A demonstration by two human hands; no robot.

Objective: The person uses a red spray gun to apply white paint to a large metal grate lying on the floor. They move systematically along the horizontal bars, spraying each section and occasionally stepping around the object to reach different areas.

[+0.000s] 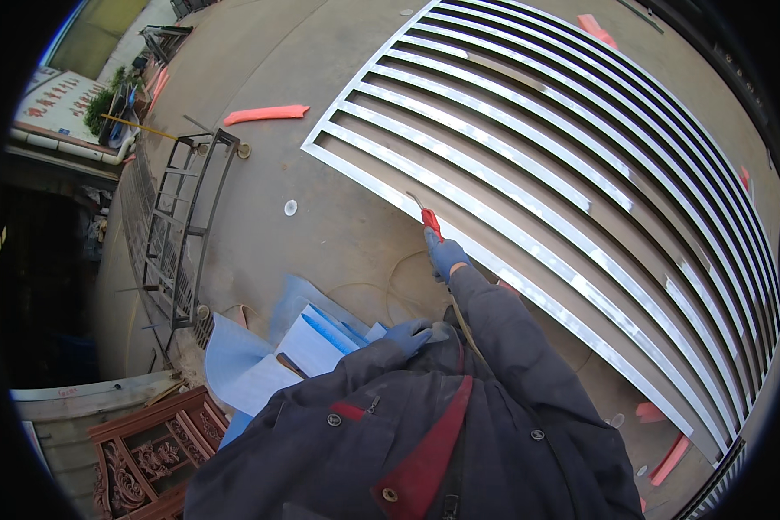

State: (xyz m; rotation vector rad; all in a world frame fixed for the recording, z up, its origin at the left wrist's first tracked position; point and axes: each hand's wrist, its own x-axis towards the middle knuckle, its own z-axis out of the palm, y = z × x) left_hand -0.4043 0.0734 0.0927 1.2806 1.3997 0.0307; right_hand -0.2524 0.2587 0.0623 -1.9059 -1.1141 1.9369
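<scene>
My right hand (446, 257), in a blue glove, is wrapped round a red air blow gun (431, 224) with a thin metal nozzle. A pale hose (464, 322) trails back from that hand along my sleeve. The nozzle points up and left, over the near edge bar of a large slatted metal panel (529, 276) in white and silver. My left hand (410, 336), also in a blue glove, lies low by my lap with fingers loosely extended and nothing visible in it. Beside it are blue-and-white film sheets (308, 347), partly covered by my sleeve.
Pink wrapped supports (267, 113) lie on the concrete floor, some around the panel. At left stands a dark metal frame cart (180, 225) on casters. Reddish-brown carved panelling (152, 455) is at lower left. A loop of hose (392, 282) lies on the floor.
</scene>
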